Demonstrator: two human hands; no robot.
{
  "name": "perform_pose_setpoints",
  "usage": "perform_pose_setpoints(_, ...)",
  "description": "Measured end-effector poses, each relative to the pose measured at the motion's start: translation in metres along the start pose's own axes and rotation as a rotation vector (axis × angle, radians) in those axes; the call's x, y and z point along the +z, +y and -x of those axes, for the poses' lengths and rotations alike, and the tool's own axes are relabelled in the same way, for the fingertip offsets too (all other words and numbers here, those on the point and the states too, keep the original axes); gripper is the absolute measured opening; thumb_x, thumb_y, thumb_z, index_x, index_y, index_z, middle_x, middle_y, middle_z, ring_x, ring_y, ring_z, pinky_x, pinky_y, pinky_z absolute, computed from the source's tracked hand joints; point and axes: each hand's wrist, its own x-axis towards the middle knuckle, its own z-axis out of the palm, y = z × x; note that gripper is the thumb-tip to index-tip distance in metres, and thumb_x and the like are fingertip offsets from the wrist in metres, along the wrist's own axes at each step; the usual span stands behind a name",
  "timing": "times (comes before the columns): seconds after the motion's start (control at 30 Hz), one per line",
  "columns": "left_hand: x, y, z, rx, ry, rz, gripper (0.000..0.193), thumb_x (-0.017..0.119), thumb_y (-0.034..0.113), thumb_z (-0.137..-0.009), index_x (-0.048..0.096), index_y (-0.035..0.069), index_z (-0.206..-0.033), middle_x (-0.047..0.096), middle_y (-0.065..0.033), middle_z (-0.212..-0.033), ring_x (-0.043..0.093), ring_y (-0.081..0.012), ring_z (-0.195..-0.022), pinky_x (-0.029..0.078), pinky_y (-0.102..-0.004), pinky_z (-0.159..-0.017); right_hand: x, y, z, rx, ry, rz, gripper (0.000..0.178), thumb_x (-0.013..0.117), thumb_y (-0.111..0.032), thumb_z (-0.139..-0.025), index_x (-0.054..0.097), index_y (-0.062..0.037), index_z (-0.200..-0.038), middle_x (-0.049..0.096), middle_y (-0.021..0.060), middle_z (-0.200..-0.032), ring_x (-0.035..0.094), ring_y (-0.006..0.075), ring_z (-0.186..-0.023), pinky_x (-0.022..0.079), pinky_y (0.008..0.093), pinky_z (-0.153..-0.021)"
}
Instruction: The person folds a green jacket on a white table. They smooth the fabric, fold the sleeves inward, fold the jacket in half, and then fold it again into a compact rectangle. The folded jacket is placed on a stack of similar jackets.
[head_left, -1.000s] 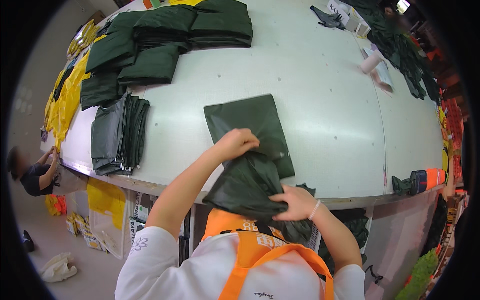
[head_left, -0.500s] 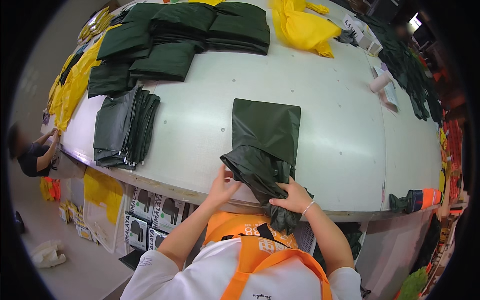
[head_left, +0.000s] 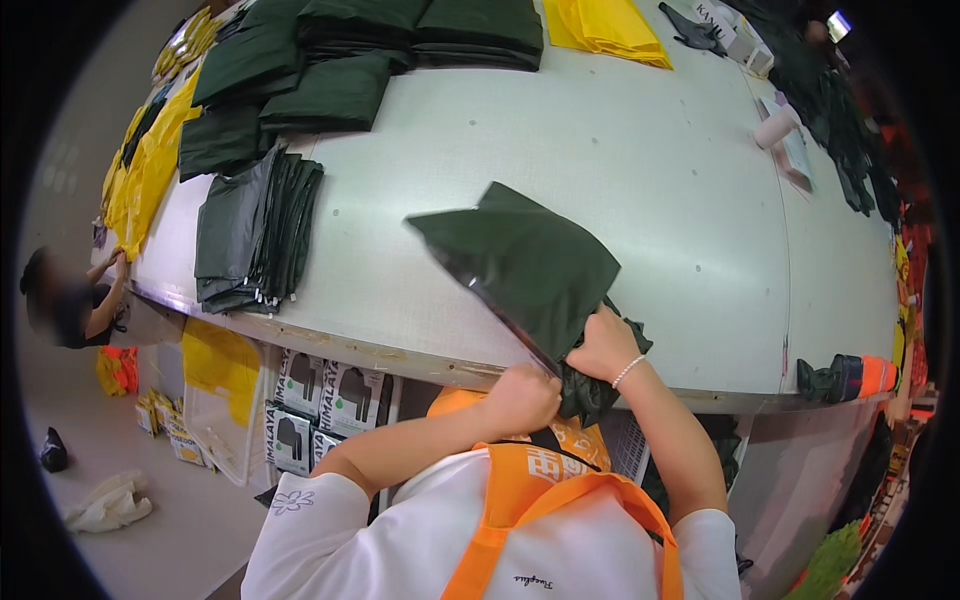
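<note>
A dark green sheet-like piece of coated fabric (head_left: 545, 265) is lifted at the table's near edge, its flap standing up and spread toward the far left. My left hand (head_left: 525, 395) is closed in a fist on its near lower edge. My right hand (head_left: 606, 345) grips the bunched part of the same fabric, at its right side. Crumpled folds (head_left: 590, 395) hang between my hands, over the table edge and against my orange apron (head_left: 490, 510). What lies inside the folds is hidden.
At left lies a stack of flat dark green pieces (head_left: 235, 235); behind it are folded green bundles (head_left: 330, 95). Yellow fabric (head_left: 610, 30) lies at the far side. A pale cylinder (head_left: 777, 127) and an orange-banded roll (head_left: 850, 377) are at right. A person (head_left: 70, 300) works at far left.
The green fabric has been raised off the table and its flap swung up to the left. My left hand has closed and moved right, next to my right hand. The far yellow fabric now lies flat.
</note>
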Motion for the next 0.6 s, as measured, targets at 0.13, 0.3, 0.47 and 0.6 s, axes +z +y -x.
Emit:
perform_pose_setpoints(0.13,-0.087,-0.004,-0.045,-0.193,-0.364,0.095,0.034,0.065,0.042,-0.075,0.064,0.010,-0.065,0.062,-0.0096,-0.060,0.061,-0.0296,-0.056,0.047,-0.0401,-0.053,0.002,-0.003,0.004,-0.114,0.086,0.208,0.042,0.067,-0.034,-0.066,0.068,-0.0028,-0.094,0.054,0.0248,-0.113,0.058,0.0363,-0.092,0.050,0.0412,-0.080)
perform_pose_setpoints(0.3,-0.078,-0.019,-0.151,-0.222,0.109,-0.344,0.035,0.074,0.030,-0.066,0.058,0.007,-0.085,0.060,-0.0099,-0.076,0.063,-0.0245,-0.072,0.052,-0.0356,-0.059,0.005,-0.022,-0.004,-0.236,0.117,0.338,0.037,0.069,-0.029,-0.060,0.068,-0.0072,-0.089,0.061,0.0180,-0.095,0.059,0.0327,-0.091,0.047,0.0410,-0.079)
perform_pose_setpoints(0.47,-0.061,-0.018,-0.154,-0.073,-0.114,-0.372,0.020,0.071,0.019,-0.065,0.060,0.008,-0.077,0.062,-0.0071,-0.081,0.064,-0.0247,-0.074,0.052,-0.0337,-0.061,0.013,-0.010,-0.007,-0.466,0.221,0.134,0.046,0.068,-0.028,-0.065,0.063,-0.0030,-0.104,0.061,0.0101,-0.092,0.059,0.0246,-0.090,0.046,0.0349,-0.079)
perform_pose_setpoints(0.6,-0.035,0.021,-0.100,0.210,-0.001,-0.241,0.013,0.066,0.017,-0.072,0.062,0.009,-0.081,0.063,-0.0067,-0.088,0.062,-0.0208,-0.084,0.048,-0.0290,-0.068,0.115,0.076,-0.044,0.039,0.097,0.335,0.034,0.063,-0.017,-0.076,0.062,-0.0050,-0.108,0.061,0.0140,-0.113,0.056,0.0303,-0.108,0.045,0.0408,-0.091)
